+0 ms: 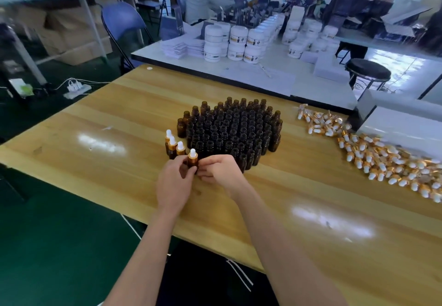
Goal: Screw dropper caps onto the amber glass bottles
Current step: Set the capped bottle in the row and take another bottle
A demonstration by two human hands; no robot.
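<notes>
Just below the frame's centre, the left hand (173, 186) and right hand (221, 170) both pinch one upright amber bottle (192, 163) between their fingertips. Its dropper cap (192, 154) rises above the fingers. The uncapped bottles (229, 128) stand just above, and the loose caps (382, 160) lie at right.

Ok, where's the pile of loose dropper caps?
In the head view, the dropper caps lie on the wooden table, right of the uncapped bottle cluster.

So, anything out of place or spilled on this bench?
Nothing broken or tipped. Uncapped amber glass bottles stand upright in a tight cluster, three capped bottles beside it; left hand and right hand grip a fourth capped bottle. Only untidy: gold-and-white dropper caps strewn loose at the right of the wooden table.
</notes>
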